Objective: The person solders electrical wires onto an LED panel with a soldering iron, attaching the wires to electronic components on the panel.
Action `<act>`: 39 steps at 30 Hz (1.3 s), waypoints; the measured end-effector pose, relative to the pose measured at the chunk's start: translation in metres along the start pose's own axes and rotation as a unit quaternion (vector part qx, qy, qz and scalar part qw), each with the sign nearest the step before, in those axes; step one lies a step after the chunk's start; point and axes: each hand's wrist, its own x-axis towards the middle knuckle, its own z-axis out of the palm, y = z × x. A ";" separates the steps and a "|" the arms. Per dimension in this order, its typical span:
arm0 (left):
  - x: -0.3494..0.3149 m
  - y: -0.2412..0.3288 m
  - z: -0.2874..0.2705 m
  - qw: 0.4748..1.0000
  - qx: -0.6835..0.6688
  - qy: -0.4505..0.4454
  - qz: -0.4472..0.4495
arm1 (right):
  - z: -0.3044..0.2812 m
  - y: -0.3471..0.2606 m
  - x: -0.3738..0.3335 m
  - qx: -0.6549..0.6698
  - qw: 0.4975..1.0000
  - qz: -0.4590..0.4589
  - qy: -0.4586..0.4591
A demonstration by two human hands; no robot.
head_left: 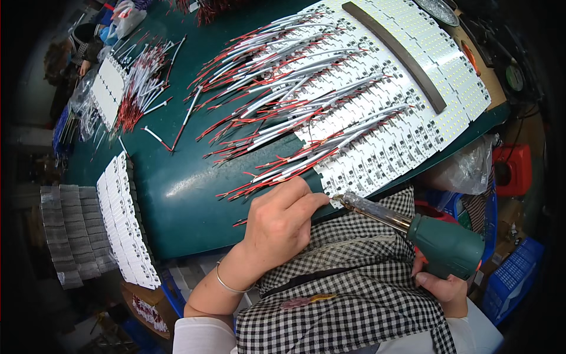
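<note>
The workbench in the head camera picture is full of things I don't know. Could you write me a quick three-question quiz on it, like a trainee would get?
1. Which hand grips the green hand tool? A) left B) right C) neither
2. True or false: the dark curved bar lies on the white boards.
3. Fill in: the wires are mostly red and ____.

Key: 1. B, the right hand. 2. True. 3. White.
</note>
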 end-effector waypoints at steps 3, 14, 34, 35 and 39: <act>-0.001 0.000 0.000 1.000 -0.002 0.004 0.000 | -0.002 0.003 -0.001 -0.021 1.000 -0.002 0.014; 0.002 0.000 0.001 1.000 -0.001 -0.001 -0.002 | -0.007 0.003 -0.002 0.142 0.988 0.007 0.058; -0.009 0.015 -0.011 0.997 0.064 0.000 -0.047 | -0.101 -0.097 0.145 0.174 0.908 -0.356 0.133; -0.009 0.013 -0.011 0.997 0.059 0.009 -0.042 | -0.105 -0.108 0.163 0.214 0.902 -0.350 0.132; -0.013 0.022 -0.021 0.994 0.098 0.044 -0.032 | -0.135 -0.108 0.236 -0.080 0.910 -0.279 0.296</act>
